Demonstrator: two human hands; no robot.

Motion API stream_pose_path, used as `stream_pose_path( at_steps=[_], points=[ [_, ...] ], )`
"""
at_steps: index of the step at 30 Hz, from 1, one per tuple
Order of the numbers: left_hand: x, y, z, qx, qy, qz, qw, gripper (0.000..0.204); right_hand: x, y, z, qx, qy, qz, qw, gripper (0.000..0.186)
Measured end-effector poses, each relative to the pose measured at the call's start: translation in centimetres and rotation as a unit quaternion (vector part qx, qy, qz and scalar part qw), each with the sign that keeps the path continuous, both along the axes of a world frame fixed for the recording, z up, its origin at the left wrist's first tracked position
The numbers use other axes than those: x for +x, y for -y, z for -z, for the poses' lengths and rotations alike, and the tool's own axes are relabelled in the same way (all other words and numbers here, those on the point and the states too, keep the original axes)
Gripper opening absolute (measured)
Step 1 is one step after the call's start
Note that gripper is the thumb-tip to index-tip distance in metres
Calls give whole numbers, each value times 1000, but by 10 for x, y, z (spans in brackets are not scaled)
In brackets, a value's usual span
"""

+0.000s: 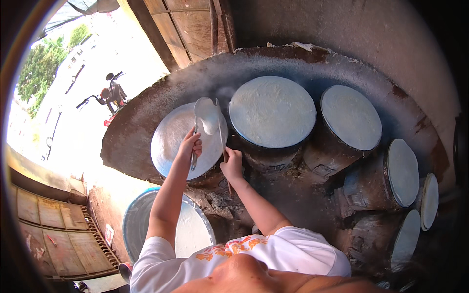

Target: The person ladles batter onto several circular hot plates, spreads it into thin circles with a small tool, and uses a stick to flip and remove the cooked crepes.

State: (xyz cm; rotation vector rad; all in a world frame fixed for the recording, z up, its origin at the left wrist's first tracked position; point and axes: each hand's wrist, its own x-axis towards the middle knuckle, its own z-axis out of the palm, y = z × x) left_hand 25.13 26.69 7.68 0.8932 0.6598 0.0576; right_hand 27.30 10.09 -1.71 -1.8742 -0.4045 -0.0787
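Note:
My left hand [191, 143] is closed around the handle of a metal ladle [207, 116], its wide shallow bowl tilted up and smeared with white. My right hand [232, 164] grips a long thin blade [221, 126], seen nearly edge-on, with a wooden handle below the fist. The blade stands close beside the ladle's bowl; I cannot tell whether they touch. Both tools are over a round, pale metal pan [168, 139] at the left end of the stove row. Below my left forearm sits a blue-rimmed tub [128, 222] with white liquid batter.
More round drum stoves curve to the right, each topped with a white layer, such as the large middle one [272, 112] and its neighbour [351, 117]. A curved, soot-stained wall [141, 124] rises behind them. Outside at left stands a parked motorbike [115, 93].

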Motion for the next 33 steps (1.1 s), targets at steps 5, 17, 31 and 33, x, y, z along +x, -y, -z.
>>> stream_pose_path(
  at_steps=[5,17,31,33],
  points=[
    [31,-22,2,135,33,48,989,64,49,-39,3,-60,32,6,998,30],
    [-21,-70,4,259,-46,-27,965,61,38,-45,-43,-200,151,-85,964,26],
    [-119,-62,-15,-499,301,-55,811,40,29,-45,-29,-140,121,-94,978,30],
    [-135,-55,-24,-515,346,-84,780,42,20,-80,-31,-168,88,-158,969,33]
  ],
)
